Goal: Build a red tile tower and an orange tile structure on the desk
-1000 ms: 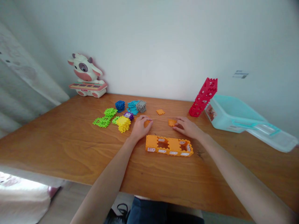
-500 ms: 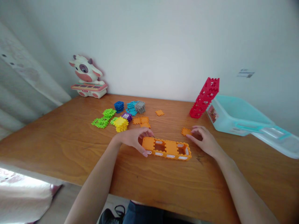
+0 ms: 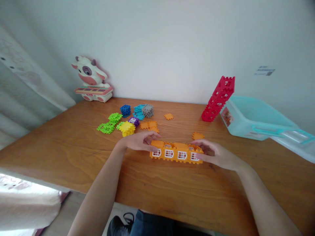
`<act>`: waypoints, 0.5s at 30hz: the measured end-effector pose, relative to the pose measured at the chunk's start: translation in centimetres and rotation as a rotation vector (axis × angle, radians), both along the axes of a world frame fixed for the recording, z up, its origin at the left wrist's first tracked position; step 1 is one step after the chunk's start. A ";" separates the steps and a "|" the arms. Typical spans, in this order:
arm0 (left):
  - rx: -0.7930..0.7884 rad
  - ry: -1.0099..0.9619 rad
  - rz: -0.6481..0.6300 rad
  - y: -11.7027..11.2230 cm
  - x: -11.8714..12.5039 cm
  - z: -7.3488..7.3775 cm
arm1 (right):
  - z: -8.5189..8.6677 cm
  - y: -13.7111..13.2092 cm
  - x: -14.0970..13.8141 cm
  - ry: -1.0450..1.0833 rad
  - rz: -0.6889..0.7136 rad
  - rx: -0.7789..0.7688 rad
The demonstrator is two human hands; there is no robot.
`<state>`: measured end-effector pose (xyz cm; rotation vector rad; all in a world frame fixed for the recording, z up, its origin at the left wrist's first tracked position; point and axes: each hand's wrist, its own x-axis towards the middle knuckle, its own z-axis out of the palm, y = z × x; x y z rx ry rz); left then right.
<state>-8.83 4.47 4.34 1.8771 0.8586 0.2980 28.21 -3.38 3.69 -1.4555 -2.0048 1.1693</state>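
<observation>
A long orange block structure (image 3: 176, 155), built of interlocking square tiles with white window grilles along its near side, lies across the space between my hands. My left hand (image 3: 140, 141) grips its left end, thumb on the near face and fingers behind. Around the right end my right hand (image 3: 213, 153) is closed, its thumb over the last window. Just beyond that hand a loose orange tile (image 3: 198, 135) rests on the table. More orange tiles (image 3: 149, 125) lie behind the left end, and a single orange tile (image 3: 169, 116) sits farther back.
Piles of yellow (image 3: 127, 128), green (image 3: 110, 124), purple, blue and grey tiles (image 3: 148, 110) occupy the left middle. A red tile tower (image 3: 218, 100) leans near a turquoise bin (image 3: 261, 119) at right. A cow toy keyboard (image 3: 93, 82) stands at the back left.
My right hand has moved from the loose orange tile to the structure's right end and taken hold. The structure has been tipped so its windowed side faces me more.
</observation>
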 end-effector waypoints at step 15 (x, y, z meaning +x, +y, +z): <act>-0.145 -0.120 0.060 -0.1 0.0 -0.2 | -0.6 0.2 0.0 0.120 -0.013 -0.073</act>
